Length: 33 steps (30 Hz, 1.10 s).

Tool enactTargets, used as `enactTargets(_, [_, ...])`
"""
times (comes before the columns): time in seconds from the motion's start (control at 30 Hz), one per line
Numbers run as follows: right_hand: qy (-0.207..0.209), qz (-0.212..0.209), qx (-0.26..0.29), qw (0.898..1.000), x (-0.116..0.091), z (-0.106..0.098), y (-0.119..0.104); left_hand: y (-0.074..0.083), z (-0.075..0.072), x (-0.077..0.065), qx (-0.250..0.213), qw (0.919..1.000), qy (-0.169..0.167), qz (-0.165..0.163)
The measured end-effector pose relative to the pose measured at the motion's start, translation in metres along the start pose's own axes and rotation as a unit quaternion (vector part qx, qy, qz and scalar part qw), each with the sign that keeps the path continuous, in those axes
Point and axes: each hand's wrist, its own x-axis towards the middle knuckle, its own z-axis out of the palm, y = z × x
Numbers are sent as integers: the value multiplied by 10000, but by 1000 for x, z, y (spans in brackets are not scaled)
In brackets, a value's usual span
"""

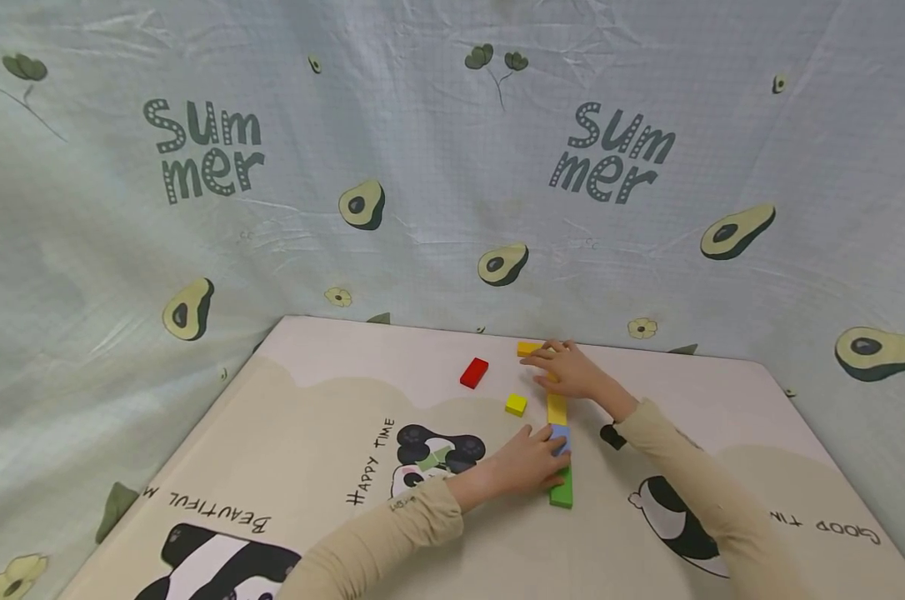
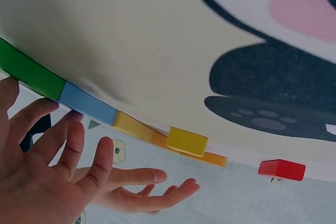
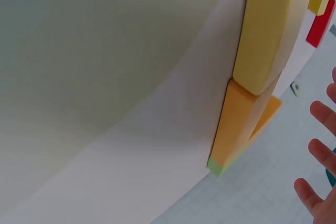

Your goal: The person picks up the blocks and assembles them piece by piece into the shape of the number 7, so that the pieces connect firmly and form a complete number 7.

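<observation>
A row of blocks runs away from me on the mat: a green block (image 1: pixel 561 493), a blue block (image 1: pixel 561 433), a yellow block (image 1: pixel 557 408) and an orange block (image 1: pixel 528 347) at the far end. My left hand (image 1: pixel 529 463) lies flat beside the row, its straight fingers (image 2: pixel 71 145) touching the blue block (image 2: pixel 86 103) and the green block (image 2: pixel 29 74). My right hand (image 1: pixel 568 367) hovers open over the far end, covering the stretch between the yellow block (image 3: pixel 273 24) and the orange block (image 3: pixel 239 127). Its fingers (image 3: pixel 317 153) are spread and hold nothing.
A small yellow cube (image 1: pixel 516 404) and a red block (image 1: pixel 473 372) lie loose to the left of the row. The panda-print mat (image 1: pixel 310 433) covers the table. An avocado-print cloth (image 1: pixel 452 167) hangs close behind and at both sides.
</observation>
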Motion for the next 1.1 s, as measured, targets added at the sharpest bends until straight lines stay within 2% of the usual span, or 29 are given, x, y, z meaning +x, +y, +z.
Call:
enactTargets(0.1, [90, -319, 4, 9994, -2, 1, -4, 1, 1, -1, 14, 10000, 13, -22])
enactTargets(0.2, [6, -574, -37, 9983, -4, 2, -9, 1, 1, -2, 56, 10000, 31, -58])
enactTargets(0.43, [48, -1001, -163, 9948, -8, 5, -15, 4, 3, -2, 348, 9991, 169, -170])
enactTargets(0.77, [66, -1293, -44, 9916, -8, 7, -22, 6, 4, -2, 398, 9986, 331, -134])
enactTargets(1.1, [179, -1518, -204, 9880, -4, 16, -26, 6, 4, -3, 595, 9971, 451, -155])
